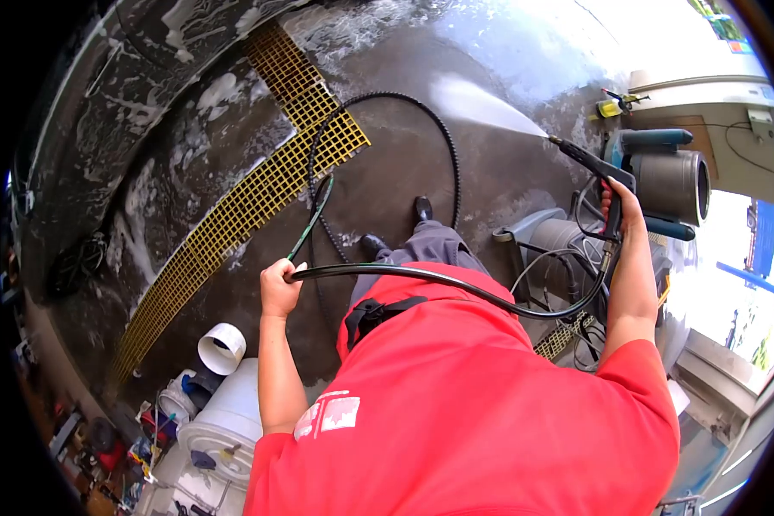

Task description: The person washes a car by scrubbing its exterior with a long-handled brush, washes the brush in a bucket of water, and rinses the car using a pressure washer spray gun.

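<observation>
Across the wet floor [400, 159], streaked with foam, a yellow grate [232, 211] bends past a dark, foam-flecked body [95, 129] at the upper left. Black hose [361, 269] loops over grate and floor around the boots [422, 208] and crosses in front of the red shirt [473, 413]. Two steel-tanked machines [669, 185] stand at the right, a white drum [241, 404] at the lower left. The gun [586, 160] is at the upper right, beside the machines, throwing a white fan of spray [490, 105] leftward over the floor. The right grip [621, 202] is wrapped round its handle; the left grip [279, 285] is closed on the hose. Smallest, a yellow bottle [609, 108] sits beyond the nozzle. A step could snag a boot in the loop, and soapy water could make the footing slip. If the right grip slackened, the recoil might swing the gun and wet the machines beside it. How far the trigger is pressed cannot be told; the hose's far end is hard to trace, glare swallows the upper right, and the foamy body is cut off by the lens edge.
</observation>
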`<state>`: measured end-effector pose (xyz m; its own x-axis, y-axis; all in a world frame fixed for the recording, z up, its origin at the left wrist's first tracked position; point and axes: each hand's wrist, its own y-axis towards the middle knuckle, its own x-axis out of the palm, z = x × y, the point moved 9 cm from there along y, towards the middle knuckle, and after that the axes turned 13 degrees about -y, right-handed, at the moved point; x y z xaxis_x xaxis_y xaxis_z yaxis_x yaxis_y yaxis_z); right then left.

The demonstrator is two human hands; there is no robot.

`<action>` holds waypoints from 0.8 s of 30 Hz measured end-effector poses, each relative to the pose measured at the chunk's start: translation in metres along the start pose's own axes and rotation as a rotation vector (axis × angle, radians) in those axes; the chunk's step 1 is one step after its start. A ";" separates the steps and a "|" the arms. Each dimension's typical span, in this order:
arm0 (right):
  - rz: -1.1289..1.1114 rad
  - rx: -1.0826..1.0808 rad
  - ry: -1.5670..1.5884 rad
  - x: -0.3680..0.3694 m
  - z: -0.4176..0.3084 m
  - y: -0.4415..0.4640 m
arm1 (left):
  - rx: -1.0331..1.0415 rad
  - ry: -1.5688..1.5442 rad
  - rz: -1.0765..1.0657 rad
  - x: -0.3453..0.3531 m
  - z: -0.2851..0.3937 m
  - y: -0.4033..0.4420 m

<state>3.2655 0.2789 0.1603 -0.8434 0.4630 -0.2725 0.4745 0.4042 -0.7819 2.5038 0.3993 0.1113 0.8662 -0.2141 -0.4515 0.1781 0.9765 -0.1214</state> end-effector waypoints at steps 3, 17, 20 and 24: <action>0.001 -0.041 -0.136 0.055 -0.029 -0.015 | 0.068 -0.034 0.021 0.004 0.015 0.009; -0.051 -0.343 -0.082 0.086 -0.202 0.085 | -0.057 0.048 0.180 0.002 0.007 0.024; 0.015 -0.315 0.002 0.053 -0.225 0.135 | -0.148 0.001 0.224 0.009 -0.011 0.051; 0.119 -0.245 0.136 -0.005 -0.232 0.209 | -0.126 0.069 0.259 0.018 0.032 0.124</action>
<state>3.4275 0.5438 0.1279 -0.7446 0.6131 -0.2638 0.6285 0.5111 -0.5863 2.5566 0.5170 0.1165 0.8408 0.0368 -0.5400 -0.1080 0.9890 -0.1007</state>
